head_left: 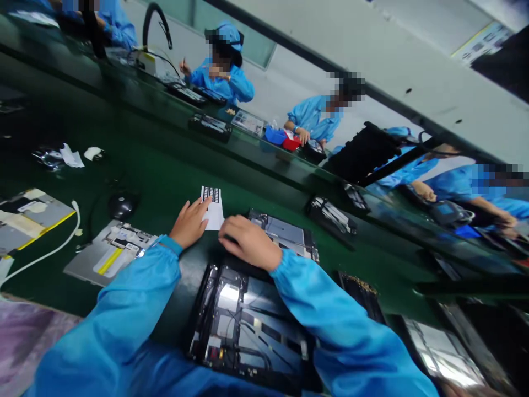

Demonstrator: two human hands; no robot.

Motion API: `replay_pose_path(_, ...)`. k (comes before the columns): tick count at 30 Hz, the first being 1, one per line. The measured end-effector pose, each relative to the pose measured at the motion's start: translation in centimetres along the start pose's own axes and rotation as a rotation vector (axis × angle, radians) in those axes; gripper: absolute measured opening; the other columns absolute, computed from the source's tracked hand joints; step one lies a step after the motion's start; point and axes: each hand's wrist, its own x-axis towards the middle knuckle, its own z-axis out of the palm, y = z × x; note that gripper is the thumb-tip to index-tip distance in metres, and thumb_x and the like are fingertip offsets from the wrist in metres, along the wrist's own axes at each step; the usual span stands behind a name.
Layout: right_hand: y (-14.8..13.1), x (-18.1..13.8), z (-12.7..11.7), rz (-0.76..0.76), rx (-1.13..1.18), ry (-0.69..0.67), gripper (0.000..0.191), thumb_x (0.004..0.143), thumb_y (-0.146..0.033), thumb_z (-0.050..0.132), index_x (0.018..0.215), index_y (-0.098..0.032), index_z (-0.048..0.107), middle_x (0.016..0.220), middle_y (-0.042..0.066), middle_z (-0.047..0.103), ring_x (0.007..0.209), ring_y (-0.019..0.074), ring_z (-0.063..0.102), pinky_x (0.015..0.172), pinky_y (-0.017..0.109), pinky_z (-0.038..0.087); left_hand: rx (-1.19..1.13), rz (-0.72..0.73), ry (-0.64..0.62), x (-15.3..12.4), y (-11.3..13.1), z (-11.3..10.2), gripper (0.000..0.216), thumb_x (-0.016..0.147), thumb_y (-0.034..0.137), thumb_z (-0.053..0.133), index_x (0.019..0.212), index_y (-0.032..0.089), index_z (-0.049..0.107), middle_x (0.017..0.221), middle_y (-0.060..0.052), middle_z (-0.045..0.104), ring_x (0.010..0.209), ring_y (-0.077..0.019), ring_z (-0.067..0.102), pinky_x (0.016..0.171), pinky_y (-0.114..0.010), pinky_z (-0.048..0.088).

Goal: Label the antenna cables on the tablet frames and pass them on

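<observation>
A small white sheet of labels point(214, 216) with rows of black marks lies on the green bench. My left hand point(190, 223) rests on its left edge, fingers spread and pointing away from me. Beside the sheet's lower right corner is my right hand point(250, 241), its fingers curled in towards the thumb. Whatever its fingertips may hold is hidden. Just below both hands, nearest my body, sits an opened tablet-like device point(260, 325) with its inner parts and cables showing. Another opened device point(285, 231) lies behind my right hand, partly covered by it.
Grey metal panels with yellow strips point(111, 251) lie at the left, near a white cable point(61, 248) and a black computer mouse point(123, 205). Black trays of parts point(332, 215) stand along a raised shelf. Several co-workers in blue sit across. More panels point(442, 350) lie right.
</observation>
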Motion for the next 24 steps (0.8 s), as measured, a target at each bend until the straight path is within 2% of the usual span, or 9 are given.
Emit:
replay_pose_path(3,4.1,7.0,1.9,0.071,-0.048,-0.079,0.010,0.094,-0.012,0.060,0.096,-0.014,0.069,0.103,0.011,0.069,0.100,0.0210,0.063,0.089,0.031,0.049,0.005,-0.055,-0.058,1.3,-2.9,1.6,0.077,0.090,0.026,0.050,0.158,0.016,0.017,0.150,-0.013,0.052,0.145,-0.0277,0.041,0.122,-0.057,0.023)
replay_pose_path(6,6.4,10.4,4.4,0.104,-0.060,-0.131,0.011,0.094,-0.011,0.060,0.093,-0.013,0.070,0.102,0.009,0.070,0.099,0.0202,0.065,0.087,0.032,0.051,-0.003,-0.067,-0.084,0.8,-3.6,2.2,0.084,0.091,0.028,0.049,0.160,0.016,0.003,0.152,-0.011,0.050,0.147,-0.0245,0.039,0.124,-0.054,0.018)
replay_pose_path(9,7.2,11.3,6.1,0.124,-0.069,-0.177,0.008,0.097,-0.017,0.061,0.099,-0.014,0.068,0.106,0.006,0.070,0.100,0.0191,0.066,0.089,0.037,0.054,-0.014,-0.071,-0.091,0.4,-3.4,2.3,0.085,0.091,0.027,0.049,0.160,0.015,0.001,0.153,-0.012,0.049,0.147,-0.0238,0.038,0.125,-0.051,0.017)
replay_pose_path(13,7.4,11.7,7.1,0.136,-0.081,-0.197,0.016,0.099,-0.027,0.062,0.106,-0.015,0.067,0.112,0.006,0.068,0.104,0.0200,0.066,0.092,0.041,0.055,-0.024,-0.078,-0.078,0.6,-3.1,2.2,0.084,0.091,0.026,0.049,0.159,0.010,0.002,0.150,-0.016,0.051,0.146,-0.0242,0.039,0.125,-0.050,0.017)
replay_pose_path(21,7.4,12.2,7.9,0.167,-0.088,-0.215,0.024,0.098,-0.033,0.063,0.113,-0.014,0.065,0.116,0.008,0.067,0.104,0.0210,0.067,0.092,0.043,0.056,-0.026,-0.073,-0.065,0.5,-3.1,2.2,0.089,0.091,0.025,0.052,0.159,0.013,-0.004,0.151,-0.013,0.051,0.146,-0.0237,0.040,0.125,-0.050,0.018)
replay_pose_path(24,7.1,13.1,7.0,0.176,-0.062,-0.214,0.022,0.096,-0.030,0.066,0.111,-0.013,0.065,0.114,0.007,0.067,0.101,0.0203,0.067,0.090,0.041,0.056,-0.004,-0.072,-0.057,0.7,-3.1,2.2,0.090,0.091,0.024,0.054,0.159,0.013,-0.003,0.150,-0.014,0.052,0.145,-0.0250,0.042,0.124,-0.052,0.021)
